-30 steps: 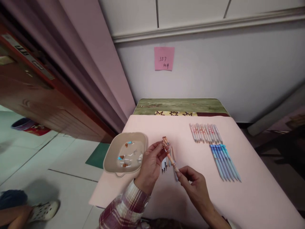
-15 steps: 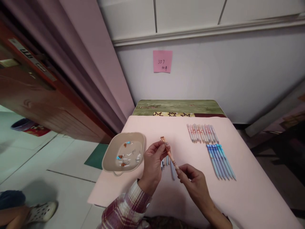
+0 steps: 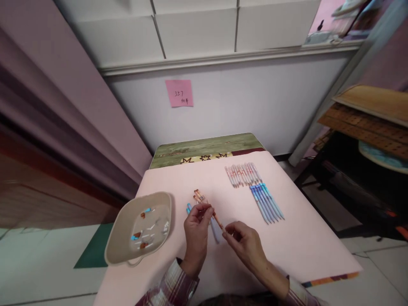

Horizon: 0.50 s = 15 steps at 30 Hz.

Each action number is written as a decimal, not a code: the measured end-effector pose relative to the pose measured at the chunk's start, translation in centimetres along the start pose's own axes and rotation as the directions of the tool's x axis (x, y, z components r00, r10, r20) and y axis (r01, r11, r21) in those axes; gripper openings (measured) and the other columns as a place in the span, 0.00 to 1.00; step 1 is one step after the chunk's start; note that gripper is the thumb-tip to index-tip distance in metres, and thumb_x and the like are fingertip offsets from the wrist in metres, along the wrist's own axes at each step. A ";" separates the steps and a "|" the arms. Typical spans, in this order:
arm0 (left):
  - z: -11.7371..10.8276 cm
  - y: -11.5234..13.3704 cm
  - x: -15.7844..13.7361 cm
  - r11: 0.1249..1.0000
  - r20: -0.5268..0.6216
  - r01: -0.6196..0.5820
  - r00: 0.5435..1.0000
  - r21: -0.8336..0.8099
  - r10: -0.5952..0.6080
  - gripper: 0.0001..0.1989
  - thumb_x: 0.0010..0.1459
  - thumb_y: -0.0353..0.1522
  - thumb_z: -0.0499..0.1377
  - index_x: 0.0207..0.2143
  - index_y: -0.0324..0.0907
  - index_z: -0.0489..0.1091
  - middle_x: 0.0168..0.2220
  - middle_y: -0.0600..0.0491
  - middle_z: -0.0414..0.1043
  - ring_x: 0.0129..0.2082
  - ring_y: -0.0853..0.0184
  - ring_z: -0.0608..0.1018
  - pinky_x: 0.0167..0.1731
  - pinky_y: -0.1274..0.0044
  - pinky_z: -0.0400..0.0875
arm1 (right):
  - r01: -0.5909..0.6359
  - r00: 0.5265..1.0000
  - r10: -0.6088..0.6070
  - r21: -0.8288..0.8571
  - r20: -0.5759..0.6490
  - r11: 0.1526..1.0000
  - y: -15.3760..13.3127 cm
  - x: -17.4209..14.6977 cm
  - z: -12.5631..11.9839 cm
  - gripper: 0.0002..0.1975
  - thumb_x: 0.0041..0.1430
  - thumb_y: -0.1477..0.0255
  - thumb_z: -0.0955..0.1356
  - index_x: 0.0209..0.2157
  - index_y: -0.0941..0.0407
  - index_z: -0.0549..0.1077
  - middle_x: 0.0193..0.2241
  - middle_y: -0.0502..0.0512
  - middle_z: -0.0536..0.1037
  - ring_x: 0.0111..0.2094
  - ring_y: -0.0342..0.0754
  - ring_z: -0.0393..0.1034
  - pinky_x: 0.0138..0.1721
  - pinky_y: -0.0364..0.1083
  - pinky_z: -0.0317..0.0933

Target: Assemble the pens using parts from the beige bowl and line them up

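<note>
An orange-brown pen (image 3: 218,219) slants between my two hands above the pink-covered table. My left hand (image 3: 197,227) pinches its upper end, while the fingertips of my right hand (image 3: 244,244) close on its lower end. Partly hidden beneath and behind my left hand lie more pens: brown-topped orange pens (image 3: 198,195), blue-topped pens (image 3: 189,208) and a pale blue pen (image 3: 215,233). To the left stands a beige plastic basin (image 3: 112,238) with small brown, blue, white and clear pieces (image 3: 143,245) in it.
At the right lie a row of clear pens with reddish patterns (image 3: 244,174) and a row of blue pens (image 3: 266,204). A pink sticky note (image 3: 179,93) is on the wall behind the table (image 3: 306,242). Curtains hang on the left; a dark stand (image 3: 353,182) is at the right.
My view has swung to the right, so the table and basin appear further left. Both hands keep hold of the pen, and more pens now show beyond my left hand.
</note>
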<state>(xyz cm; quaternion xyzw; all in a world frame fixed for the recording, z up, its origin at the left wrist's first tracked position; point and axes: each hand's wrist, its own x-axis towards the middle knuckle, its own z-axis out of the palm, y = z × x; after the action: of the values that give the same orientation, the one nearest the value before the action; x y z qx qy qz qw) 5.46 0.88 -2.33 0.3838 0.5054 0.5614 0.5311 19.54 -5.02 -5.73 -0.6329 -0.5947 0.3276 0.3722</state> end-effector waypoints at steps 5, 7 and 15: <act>-0.9 0.7 -0.8 0.993 0.068 0.048 0.996 0.111 -0.056 0.19 0.47 0.37 0.67 0.42 0.41 0.73 0.37 0.49 0.78 0.37 0.66 0.78 0.40 0.75 0.71 | -0.109 0.981 0.076 -0.182 -0.180 0.977 3.3 0.3 -2.8 0.10 0.58 0.63 0.66 0.35 0.53 0.76 0.24 0.48 0.76 0.25 0.45 0.69 0.29 0.42 0.57; -1.6 1.0 -1.3 0.984 0.097 0.086 0.990 0.157 -0.102 0.17 0.47 0.38 0.67 0.39 0.40 0.75 0.35 0.49 0.78 0.36 0.65 0.78 0.40 0.75 0.71 | -0.222 0.955 0.149 -0.288 -0.257 0.931 4.6 1.0 -4.4 0.11 0.57 0.63 0.66 0.37 0.52 0.76 0.26 0.49 0.77 0.28 0.46 0.71 0.29 0.43 0.56; -4.5 2.3 -3.2 0.951 0.197 0.161 0.956 0.262 -0.216 0.13 0.46 0.40 0.67 0.30 0.41 0.76 0.30 0.50 0.77 0.30 0.65 0.77 0.36 0.74 0.72 | -0.403 0.915 0.315 -0.542 -0.252 0.737 4.8 4.1 -6.7 0.12 0.59 0.64 0.63 0.36 0.52 0.77 0.31 0.53 0.80 0.34 0.50 0.73 0.29 0.44 0.52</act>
<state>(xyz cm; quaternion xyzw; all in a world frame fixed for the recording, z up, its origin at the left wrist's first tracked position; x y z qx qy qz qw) 1.02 -2.79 -0.61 0.4563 0.5419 0.3948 0.5850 28.08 -1.60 -6.37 -0.8406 -0.5041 0.1487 0.1311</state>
